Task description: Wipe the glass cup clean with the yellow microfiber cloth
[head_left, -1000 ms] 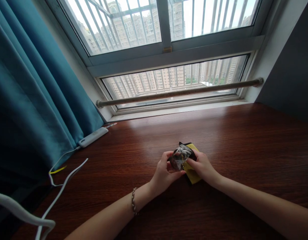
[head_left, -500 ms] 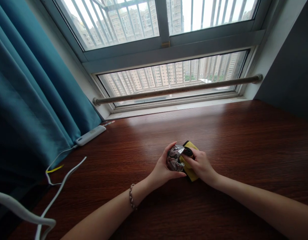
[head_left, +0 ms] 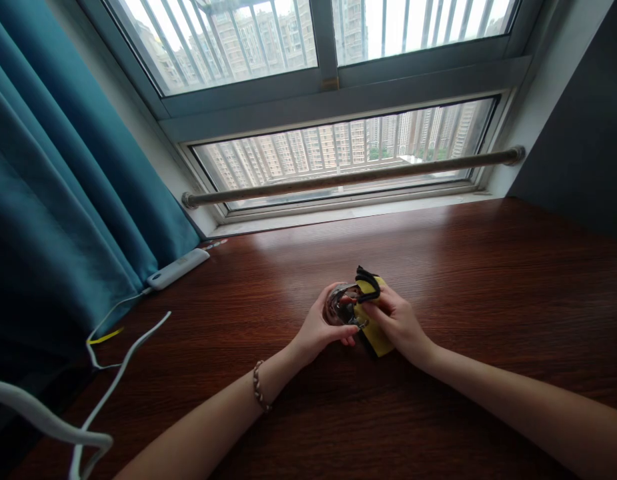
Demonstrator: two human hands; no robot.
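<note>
A small, shiny, rounded object, glassy or metallic with dark and pinkish reflections, is cupped in my left hand. My fingers and thumb curve around its left and lower sides. Its exact kind is unclear. My right hand pinches a yellow cloth with black edging against the object's right side. A black-edged fold of the cloth curls up above the right fingers. Part of the object is covered by the cloth and fingers. Both hands are just above the dark reddish-brown wooden surface.
A white power strip lies at the left beside the blue curtain. White cables and a yellow strip are nearby. Beyond the surface stand a window and a horizontal metal rail.
The shiny object has turned and shifted slightly left in my left hand. My right hand has moved the cloth slightly up and left, and its black-edged fold now sticks up.
</note>
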